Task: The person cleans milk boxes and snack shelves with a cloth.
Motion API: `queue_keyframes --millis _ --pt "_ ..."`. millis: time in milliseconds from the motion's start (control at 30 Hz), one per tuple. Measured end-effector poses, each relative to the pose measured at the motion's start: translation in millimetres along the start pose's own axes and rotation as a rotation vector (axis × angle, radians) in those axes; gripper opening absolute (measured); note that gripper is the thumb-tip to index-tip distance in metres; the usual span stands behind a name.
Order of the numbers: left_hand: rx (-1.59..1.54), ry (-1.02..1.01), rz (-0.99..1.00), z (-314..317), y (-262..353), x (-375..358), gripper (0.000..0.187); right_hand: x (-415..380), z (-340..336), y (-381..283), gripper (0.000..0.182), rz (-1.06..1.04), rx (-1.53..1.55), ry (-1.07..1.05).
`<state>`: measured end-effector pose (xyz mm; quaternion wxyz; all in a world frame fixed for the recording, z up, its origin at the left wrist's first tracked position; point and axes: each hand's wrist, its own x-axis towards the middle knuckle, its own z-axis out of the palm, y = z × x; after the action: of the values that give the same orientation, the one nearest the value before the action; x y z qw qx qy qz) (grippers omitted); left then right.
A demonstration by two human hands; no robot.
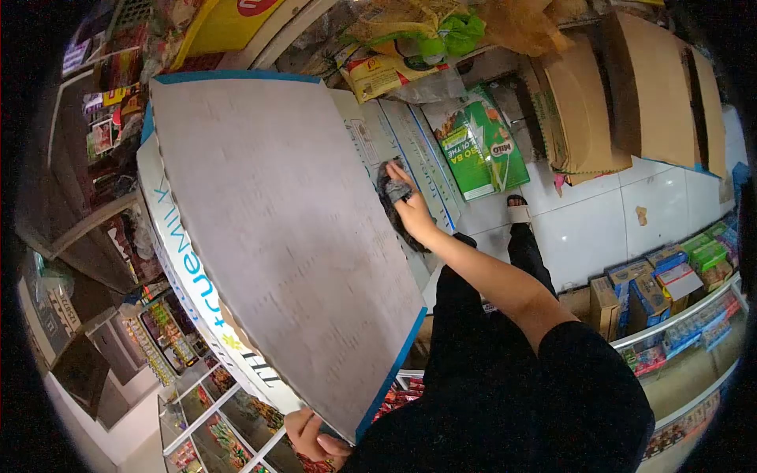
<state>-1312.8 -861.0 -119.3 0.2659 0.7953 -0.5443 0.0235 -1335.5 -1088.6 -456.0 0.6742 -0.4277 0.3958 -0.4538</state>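
Observation:
A large TH true MILK carton, its broad greyish panel edged in blue, is tilted up in front of me. My left hand is closed on its lower corner, fingers curled at the edge. My right hand reaches past the carton's right edge and grips a dark, crumpled cloth. The cloth rests against pale printed cartons that lie beside and partly under the big panel. Part of the cloth is hidden by my hand and wrist.
A green Milo pack lies on the white tiled floor. Brown cardboard boxes stand at upper right, bagged goods at the top. Shelves of small packs line the lower right; a glass display case is at lower left.

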Motion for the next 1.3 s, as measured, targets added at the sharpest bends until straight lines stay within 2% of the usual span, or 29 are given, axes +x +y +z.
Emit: queue_keyframes --millis 100,167,233,267,367,400,433,500,533,567,633,667,700,733,767,833,900,967,1033,1100,1233,1300 --pt "-0.208 0.081 -0.224 -16 -8 -22 0.029 0 -1 22 0.055 0.133 0.026 0.180" --pt "-0.277 0.109 -0.296 -5 -1 -2 0.029 10 7 13 0.054 0.090 0.059 0.204" --pt "0.087 -0.105 0.323 16 14 40 0.029 32 17 -13 0.048 0.028 0.198 0.227" --pt "0.092 -0.078 0.242 19 21 38 0.032 47 21 -28 0.047 -0.012 0.241 0.192" --pt "0.071 -0.044 0.320 21 11 34 0.032 104 34 -39 0.044 -0.051 0.254 0.118" --pt "0.112 -0.162 0.221 17 29 46 0.030 120 32 -34 0.044 -0.041 0.166 0.114" --pt "0.121 -0.157 0.211 12 24 36 0.030 136 31 -29 0.043 -0.033 0.082 0.110" --pt "0.011 -0.188 0.069 0 9 10 0.027 164 29 -7 0.041 -0.001 0.058 0.150" --pt "0.017 -0.181 0.071 0 7 13 0.027 166 20 -17 0.028 0.217 0.045 0.100" --pt "0.060 -0.168 0.212 0 3 20 0.025 170 18 -6 0.023 0.246 0.103 0.058" --pt "0.138 -0.142 0.493 5 -7 36 0.022 167 31 22 0.037 0.193 0.134 0.076" --pt "0.173 -0.130 0.625 9 -10 41 0.021 154 37 -10 0.040 0.105 0.228 0.136" --pt "0.209 -0.121 0.751 12 -11 42 0.020 145 37 -29 0.043 -0.102 0.233 0.088" --pt "0.324 -0.002 0.786 19 -13 38 0.021 142 37 -37 0.044 -0.113 0.219 0.092" --pt "0.324 -0.013 0.779 16 -10 37 0.021 138 38 -40 0.044 -0.122 0.208 0.097" --pt "0.260 -0.159 0.730 10 -7 40 0.025 145 37 -10 0.044 -0.126 0.170 0.114" --pt "0.245 -0.150 0.710 12 -4 40 0.025 146 30 5 0.044 -0.139 0.132 0.131" --pt "0.222 -0.139 0.694 11 -12 39 0.025 143 22 1 0.043 -0.007 0.166 0.093" --pt "0.236 -0.098 0.879 8 -28 37 0.026 123 29 -15 0.039 -0.145 0.071 0.081" --pt "0.245 -0.098 0.837 9 -25 35 0.027 103 29 -34 0.038 -0.199 0.117 0.059" --pt "0.228 -0.056 0.788 10 -21 34 0.032 79 23 0 0.037 -0.185 0.066 0.118" --pt "0.199 -0.027 0.775 20 -24 36 0.033 62 19 8 0.039 0.063 0.061 0.161"
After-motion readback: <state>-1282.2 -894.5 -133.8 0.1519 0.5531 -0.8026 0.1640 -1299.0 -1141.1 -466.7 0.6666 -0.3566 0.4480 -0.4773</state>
